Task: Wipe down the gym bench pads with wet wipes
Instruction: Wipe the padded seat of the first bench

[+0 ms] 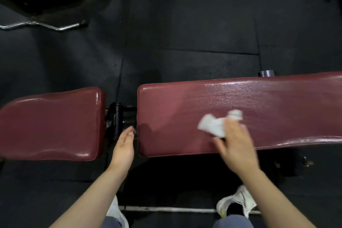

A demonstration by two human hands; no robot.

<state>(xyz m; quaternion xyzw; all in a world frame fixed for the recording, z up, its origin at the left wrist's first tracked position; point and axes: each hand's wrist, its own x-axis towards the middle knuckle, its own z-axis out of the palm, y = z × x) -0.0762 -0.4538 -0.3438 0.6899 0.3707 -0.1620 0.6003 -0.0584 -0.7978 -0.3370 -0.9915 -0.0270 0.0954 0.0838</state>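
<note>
Head view: wiping is under way on the long back pad (240, 109). Right hand (236, 142) presses a crumpled wet wipe (212, 126) there; left hand (123, 146) hangs open, empty. Next likely: the unwiped seat pad (50, 124).

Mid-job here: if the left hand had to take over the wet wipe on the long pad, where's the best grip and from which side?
Pinch the loose bunched end of the wet wipe, coming from the left and above. That end sticks out clear of the right hand, which covers the wipe's near right part; the crumpled folds stand up off the long pad. The left hand is open beside the pad's left end.
</note>
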